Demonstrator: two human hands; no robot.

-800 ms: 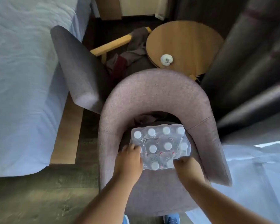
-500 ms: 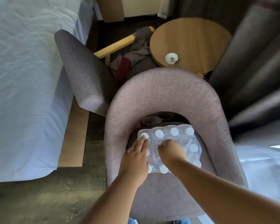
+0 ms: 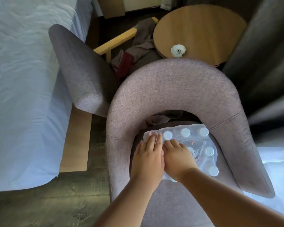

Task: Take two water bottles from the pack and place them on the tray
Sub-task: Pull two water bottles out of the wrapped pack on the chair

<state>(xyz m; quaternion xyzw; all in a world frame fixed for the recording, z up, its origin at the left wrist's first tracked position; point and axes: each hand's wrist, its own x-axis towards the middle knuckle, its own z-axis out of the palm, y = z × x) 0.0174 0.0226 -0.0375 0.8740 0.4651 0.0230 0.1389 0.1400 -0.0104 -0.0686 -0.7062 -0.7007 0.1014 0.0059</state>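
A shrink-wrapped pack of water bottles [image 3: 202,145] with white caps stands on the seat of a round-backed mauve armchair [image 3: 174,82]. My left hand [image 3: 147,154] lies flat on the pack's left side, fingers stretched toward the far left corner. My right hand [image 3: 179,158] sits right beside it on the wrap, fingers curled down into the plastic over the bottles. The two hands touch each other. Several caps show to the right of my hands. No tray is in view.
A second grey armchair [image 3: 79,68] stands to the left, against a bed with white sheets [image 3: 23,79]. A round wooden table [image 3: 200,28] with a small white dish [image 3: 178,50] is behind the chair. Dark curtains [image 3: 261,63] hang at right.
Both hands have moved onto the top of the pack. My right hand crossed from the pack's near right corner to its left middle, next to my left hand. The wrap looks more crumpled.
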